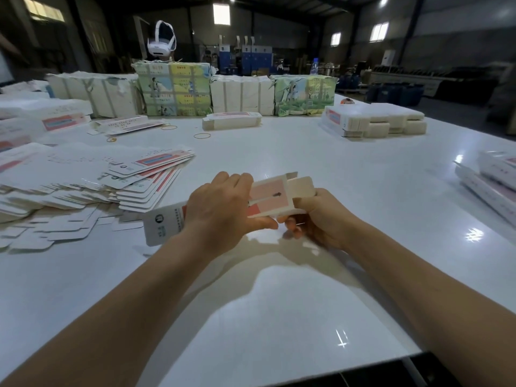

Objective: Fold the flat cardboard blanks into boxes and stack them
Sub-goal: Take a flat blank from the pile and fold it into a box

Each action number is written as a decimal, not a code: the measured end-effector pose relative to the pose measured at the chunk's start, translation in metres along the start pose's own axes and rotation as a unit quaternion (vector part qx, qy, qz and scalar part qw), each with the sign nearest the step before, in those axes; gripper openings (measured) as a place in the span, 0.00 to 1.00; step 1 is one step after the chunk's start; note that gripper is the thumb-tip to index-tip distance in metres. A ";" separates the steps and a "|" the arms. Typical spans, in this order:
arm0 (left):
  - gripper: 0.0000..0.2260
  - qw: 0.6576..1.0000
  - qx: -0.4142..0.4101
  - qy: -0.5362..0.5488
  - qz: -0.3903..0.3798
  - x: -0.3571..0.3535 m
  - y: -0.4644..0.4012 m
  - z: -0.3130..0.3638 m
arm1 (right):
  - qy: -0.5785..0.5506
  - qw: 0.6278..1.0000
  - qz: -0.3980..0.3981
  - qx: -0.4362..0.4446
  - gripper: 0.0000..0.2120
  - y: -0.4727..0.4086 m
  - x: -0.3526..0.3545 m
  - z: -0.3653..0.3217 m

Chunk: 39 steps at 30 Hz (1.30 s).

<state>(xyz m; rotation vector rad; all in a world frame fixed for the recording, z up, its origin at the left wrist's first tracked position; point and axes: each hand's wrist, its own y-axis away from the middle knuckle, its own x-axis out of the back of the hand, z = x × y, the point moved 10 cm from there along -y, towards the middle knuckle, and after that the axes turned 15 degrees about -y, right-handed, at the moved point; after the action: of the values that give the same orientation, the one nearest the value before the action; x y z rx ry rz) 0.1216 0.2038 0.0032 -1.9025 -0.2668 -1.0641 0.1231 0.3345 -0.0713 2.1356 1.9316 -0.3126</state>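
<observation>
Both hands hold one white and pink cardboard blank [269, 198] just above the white table [279, 303], partly opened into a box shape. My left hand [220, 210] grips its middle from above, hiding part of it; the blank's white end sticks out to the left. My right hand [318, 216] holds the right end from below, where a flap stands up. A fanned pile of flat blanks [139, 180] lies to the left, beside my left hand.
Stacks of blanks [374, 122] sit at the back right and along the right edge [491, 182]. Strapped bundles [173, 89] line the far side, with a small stack [231, 121] in front. Rubber bands [202, 136] lie on the table. A white headset [161, 40] rests on a bundle.
</observation>
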 end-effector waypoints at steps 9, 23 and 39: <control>0.33 0.993 0.109 0.020 -0.039 -0.007 0.000 -0.034 | 0.295 0.855 0.184 0.385 0.07 0.046 0.003 -0.070; 0.39 0.994 0.071 0.059 -0.056 -0.017 0.002 -0.013 | 0.295 0.900 0.078 0.313 0.18 0.039 -0.025 -0.051; 0.41 0.993 0.103 0.021 -0.058 -0.017 0.003 -0.017 | 0.217 0.933 0.115 0.262 0.34 0.032 -0.012 -0.043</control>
<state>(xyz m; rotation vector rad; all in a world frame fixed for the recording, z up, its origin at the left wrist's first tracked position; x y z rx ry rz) 0.1032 0.1924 -0.0076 -1.6956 -0.4511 -1.1079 0.1534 0.3339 -0.0250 2.9669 1.9370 -0.3645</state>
